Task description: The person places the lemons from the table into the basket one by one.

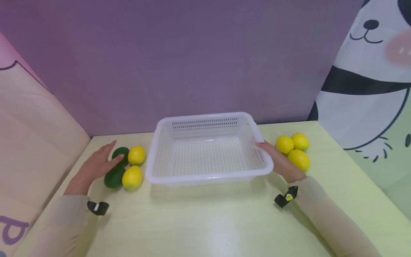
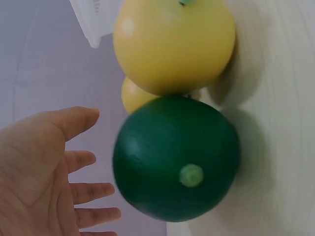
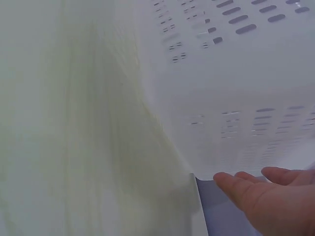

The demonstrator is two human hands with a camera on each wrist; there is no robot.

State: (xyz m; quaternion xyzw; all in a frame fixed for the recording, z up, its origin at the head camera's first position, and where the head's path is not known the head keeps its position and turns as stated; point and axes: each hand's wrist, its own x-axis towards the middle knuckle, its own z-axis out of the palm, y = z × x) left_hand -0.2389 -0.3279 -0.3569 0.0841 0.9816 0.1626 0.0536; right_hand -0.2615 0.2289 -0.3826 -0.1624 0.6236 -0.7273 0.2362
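A white plastic basket point(image 1: 208, 176) with slotted walls stands in the middle of the table. My right hand point(image 1: 277, 160) holds its right rim, one digit reaching over into the basket; in the right wrist view the fingers point(image 3: 275, 196) lie by the slotted wall. My left hand point(image 1: 96, 164) hovers with fingers spread beside two dark green fruits point(image 1: 114, 176), holding nothing. In the left wrist view, a green fruit point(image 2: 172, 162) with a pale stem nub is close to its fingertips, apart from the palm. Two yellow lemons point(image 1: 132, 177) touch the green fruits on their right.
Three more lemons point(image 1: 298, 160) sit together at the right, beyond my right wrist. A purple wall panel point(image 1: 199, 64) rises behind the pale table point(image 1: 199, 225). Printed side panels, one with a panda point(image 1: 369, 117), flank it.
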